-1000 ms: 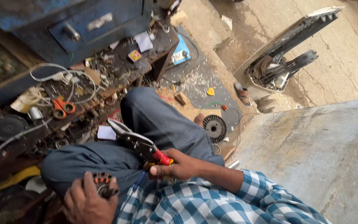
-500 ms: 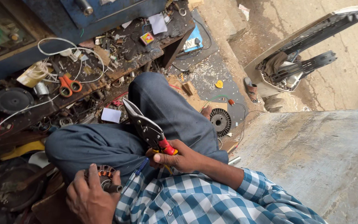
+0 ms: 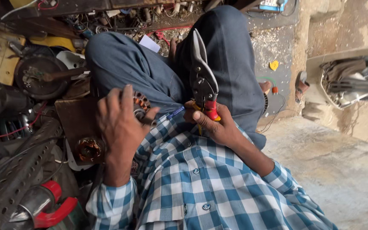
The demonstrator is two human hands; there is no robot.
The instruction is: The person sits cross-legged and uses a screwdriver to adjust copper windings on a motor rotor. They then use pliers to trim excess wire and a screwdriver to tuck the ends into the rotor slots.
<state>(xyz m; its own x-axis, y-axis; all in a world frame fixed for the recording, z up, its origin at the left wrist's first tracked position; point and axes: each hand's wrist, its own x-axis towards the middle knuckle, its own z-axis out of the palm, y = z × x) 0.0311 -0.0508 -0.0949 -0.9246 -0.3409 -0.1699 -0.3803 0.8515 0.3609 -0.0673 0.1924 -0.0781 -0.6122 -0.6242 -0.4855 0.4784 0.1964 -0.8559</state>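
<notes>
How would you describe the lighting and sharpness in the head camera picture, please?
Head view: soft, even daylight with no harsh glare; the concrete slab at right is brightest, the cluttered floor at left darker. The left hand on the motor stator and the right hand holding the snips are reasonably sharp; edges look slightly stretched.

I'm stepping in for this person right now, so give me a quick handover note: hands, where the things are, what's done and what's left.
Left hand: closed over a round motor stator with copper windings, held on the lap.
Right hand: gripping the red handles of metal snips, blades shut and pointing away over the knee, clear of the stator.
Nearby: another copper-wound coil on a brown board by the left wrist; cluttered workbench to the left.
Done: both things are in hand.
Left: snips not yet brought to the windings; no cut visible.
</notes>
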